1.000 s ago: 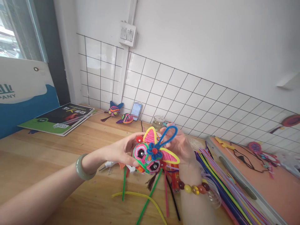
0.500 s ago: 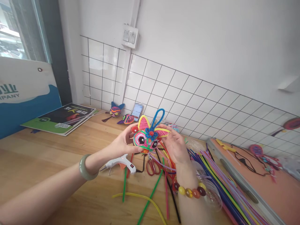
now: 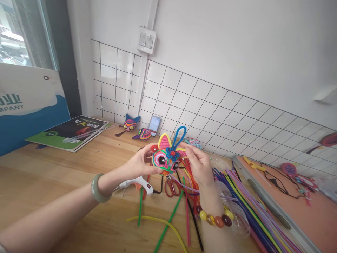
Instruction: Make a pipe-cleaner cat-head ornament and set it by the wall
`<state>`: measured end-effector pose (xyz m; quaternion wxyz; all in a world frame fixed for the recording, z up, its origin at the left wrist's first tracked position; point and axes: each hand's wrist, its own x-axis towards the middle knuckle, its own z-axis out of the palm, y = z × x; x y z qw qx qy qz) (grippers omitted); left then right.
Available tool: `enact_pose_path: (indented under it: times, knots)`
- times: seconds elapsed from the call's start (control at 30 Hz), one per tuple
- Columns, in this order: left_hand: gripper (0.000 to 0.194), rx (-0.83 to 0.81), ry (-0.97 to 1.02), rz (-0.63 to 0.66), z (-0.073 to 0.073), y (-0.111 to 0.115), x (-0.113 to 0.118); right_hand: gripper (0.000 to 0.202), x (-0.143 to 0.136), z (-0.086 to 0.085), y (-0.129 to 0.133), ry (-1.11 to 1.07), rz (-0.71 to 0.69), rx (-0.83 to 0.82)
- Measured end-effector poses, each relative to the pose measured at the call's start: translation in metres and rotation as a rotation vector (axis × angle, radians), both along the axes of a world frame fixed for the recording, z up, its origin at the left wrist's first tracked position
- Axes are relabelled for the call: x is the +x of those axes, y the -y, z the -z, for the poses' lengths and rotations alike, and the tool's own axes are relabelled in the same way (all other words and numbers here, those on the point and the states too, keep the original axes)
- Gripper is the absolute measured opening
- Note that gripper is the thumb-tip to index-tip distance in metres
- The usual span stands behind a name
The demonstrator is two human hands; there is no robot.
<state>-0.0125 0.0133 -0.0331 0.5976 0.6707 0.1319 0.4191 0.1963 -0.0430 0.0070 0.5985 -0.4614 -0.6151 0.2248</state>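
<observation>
Between my two hands, above the table, is a colourful pipe-cleaner animal head (image 3: 159,153) with large black eyes, pink ears edged in yellow, a blue flower and a blue loop on top. My left hand (image 3: 143,161) grips its left side, thumb along the lower edge. My right hand (image 3: 199,163) pinches the ear on the right with thumb and fingers. Below the head lie a white glue gun (image 3: 140,184) and red-handled scissors (image 3: 172,187). Loose pipe cleaners, among them a yellow one (image 3: 158,220) and a green one (image 3: 168,223), are spread on the wood nearer me.
A thick bundle of pipe cleaners (image 3: 247,207) lies at the right beside an orange board (image 3: 310,211). Two finished pipe-cleaner ornaments and a phone (image 3: 154,125) stand by the tiled wall. A booklet (image 3: 71,133) lies at the left, near a blue-and-white bag (image 3: 28,95).
The animal head has shifted slightly right and down, turning a little to the right. My right fingers have closed into a pinch on its right ear.
</observation>
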Motion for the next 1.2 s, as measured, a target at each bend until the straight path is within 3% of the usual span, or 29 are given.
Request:
enact_pose_path:
  times: [0.27,0.5,0.93,1.2]
  knots:
    - [0.075,-0.056,0.035,0.048,0.0,0.003,0.001,0.034,-0.001,0.005,-0.004,-0.093,-0.02,-0.046]
    - [0.073,-0.028,0.055,0.003,0.004,0.0,0.002,0.034,-0.003,0.007,-0.006,-0.209,-0.115,-0.071]
    - [0.075,-0.033,0.035,-0.003,-0.005,0.009,0.001,0.036,-0.01,0.006,-0.005,-0.274,-0.153,-0.099]
    - [0.073,-0.082,0.13,-0.006,0.003,0.001,0.004,0.03,-0.015,-0.001,-0.004,-0.424,-0.319,-0.112]
